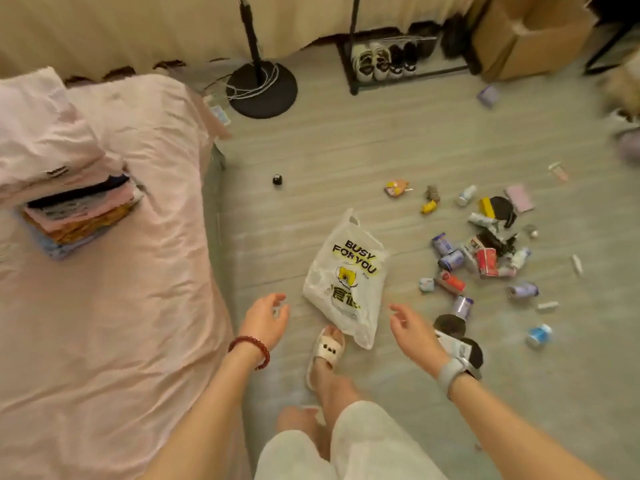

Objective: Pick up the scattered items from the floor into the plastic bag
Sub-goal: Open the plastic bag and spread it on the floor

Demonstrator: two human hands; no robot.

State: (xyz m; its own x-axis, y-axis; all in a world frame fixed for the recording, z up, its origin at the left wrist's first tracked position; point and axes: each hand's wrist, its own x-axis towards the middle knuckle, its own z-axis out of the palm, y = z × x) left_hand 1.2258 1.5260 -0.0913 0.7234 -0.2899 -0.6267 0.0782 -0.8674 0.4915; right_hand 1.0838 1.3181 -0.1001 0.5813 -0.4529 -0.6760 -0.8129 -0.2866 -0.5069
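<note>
A white plastic bag point(346, 275) printed "BUSY FOR YOU" lies flat on the floor in front of me. My left hand point(265, 318) hovers just left of its lower end, fingers loosely spread, holding nothing. On the other side, my right hand point(412, 329) reaches toward the bag, also empty with relaxed fingers. Scattered items point(485, 251) lie to the right of the bag: small cans, a red carton point(486, 261), wrappers, little bottles, a blue can point(539, 336). A small black object point(277, 179) sits alone farther back.
A bed with pink sheets point(121, 271) and folded clothes point(76, 213) fills the left. A fan stand base point(262, 90), a shoe rack point(398, 60) and a cardboard box point(530, 36) stand at the back. My slippered foot point(327, 351) touches the bag's lower corner.
</note>
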